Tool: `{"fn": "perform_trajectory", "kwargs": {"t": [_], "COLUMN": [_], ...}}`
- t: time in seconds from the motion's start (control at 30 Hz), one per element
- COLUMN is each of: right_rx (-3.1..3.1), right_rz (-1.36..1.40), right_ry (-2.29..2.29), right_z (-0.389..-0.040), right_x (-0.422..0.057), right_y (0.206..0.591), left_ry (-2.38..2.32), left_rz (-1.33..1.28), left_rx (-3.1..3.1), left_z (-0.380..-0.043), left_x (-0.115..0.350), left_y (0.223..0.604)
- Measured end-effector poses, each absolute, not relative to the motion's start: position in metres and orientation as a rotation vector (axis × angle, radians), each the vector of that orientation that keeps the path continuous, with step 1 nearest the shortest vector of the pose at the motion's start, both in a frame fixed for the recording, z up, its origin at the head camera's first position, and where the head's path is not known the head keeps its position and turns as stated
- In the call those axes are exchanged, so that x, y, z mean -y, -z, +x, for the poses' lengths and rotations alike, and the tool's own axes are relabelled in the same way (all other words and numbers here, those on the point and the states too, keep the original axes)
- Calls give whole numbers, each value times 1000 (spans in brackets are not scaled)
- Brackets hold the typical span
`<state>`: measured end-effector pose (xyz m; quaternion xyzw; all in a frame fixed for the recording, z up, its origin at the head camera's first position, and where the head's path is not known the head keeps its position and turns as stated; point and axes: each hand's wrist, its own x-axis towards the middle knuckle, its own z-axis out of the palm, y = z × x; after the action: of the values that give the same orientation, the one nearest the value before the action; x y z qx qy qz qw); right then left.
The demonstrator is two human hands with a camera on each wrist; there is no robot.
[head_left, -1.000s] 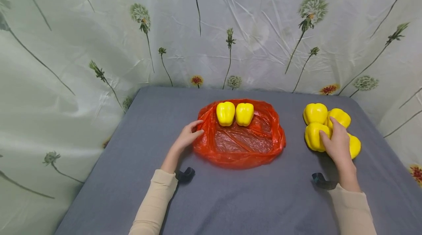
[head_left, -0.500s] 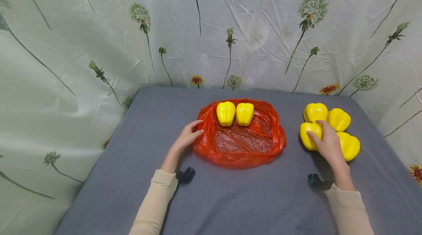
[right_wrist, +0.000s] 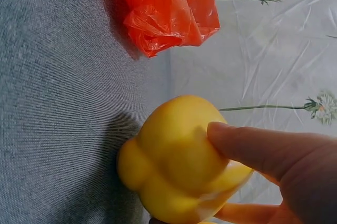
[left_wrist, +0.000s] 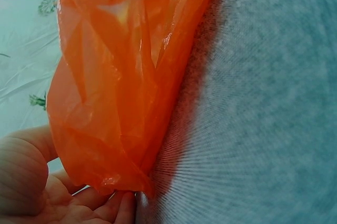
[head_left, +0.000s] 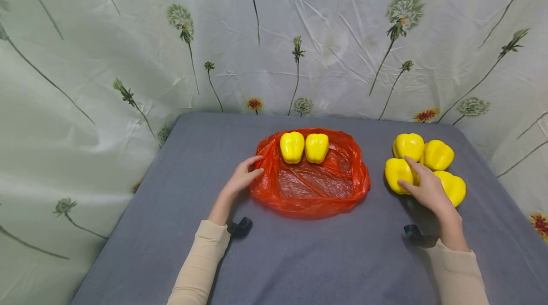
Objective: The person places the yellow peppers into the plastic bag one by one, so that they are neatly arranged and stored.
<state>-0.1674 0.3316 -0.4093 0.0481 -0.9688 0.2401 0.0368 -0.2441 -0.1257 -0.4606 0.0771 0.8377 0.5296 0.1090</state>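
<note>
In the head view, my right hand (head_left: 430, 193) holds a yellow bell pepper (head_left: 396, 176) at the left of a cluster on the table's right side. The right wrist view shows the thumb (right_wrist: 226, 137) pressed on that bell pepper (right_wrist: 179, 155), with another finger partly hidden beyond it. My left hand (head_left: 241, 177) touches the left side of a red plastic bag (head_left: 314, 207), its fingers loosely bent. Close up, the left fingers (left_wrist: 95, 197) lie at the edge of the bag (left_wrist: 116, 103). Two yellow bell peppers, one left (head_left: 292, 148) and one right (head_left: 317, 149), rest side by side at the bag's back.
Beside the held pepper lie further yellow bell peppers, at the back (head_left: 408, 145), back right (head_left: 437, 155) and front right (head_left: 454, 188). A grey cloth covers the table (head_left: 325, 262). Behind the table hangs a pale curtain (head_left: 239, 57) printed with dandelions.
My right hand has shifted the front-left bell pepper leftward, apart from the front-right one, and its wrist has swung slightly back right. The left hand and bag have stayed put.
</note>
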Motion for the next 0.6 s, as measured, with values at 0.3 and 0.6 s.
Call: {"fn": "perform_trajectory", "kwargs": {"t": [0.3, 0.6], "right_rx": [2930, 2786], "right_rz": [123, 103], "right_ry": [-761, -828], "right_z": [-166, -167], "right_x": [-329, -319], "right_y": [412, 408], "left_ry": [-1555, -1557], "left_rz": [215, 207], "left_rx": [-2462, -2458], "left_z": [-243, -240], "left_x": [127, 125], "left_y": [465, 457]}}
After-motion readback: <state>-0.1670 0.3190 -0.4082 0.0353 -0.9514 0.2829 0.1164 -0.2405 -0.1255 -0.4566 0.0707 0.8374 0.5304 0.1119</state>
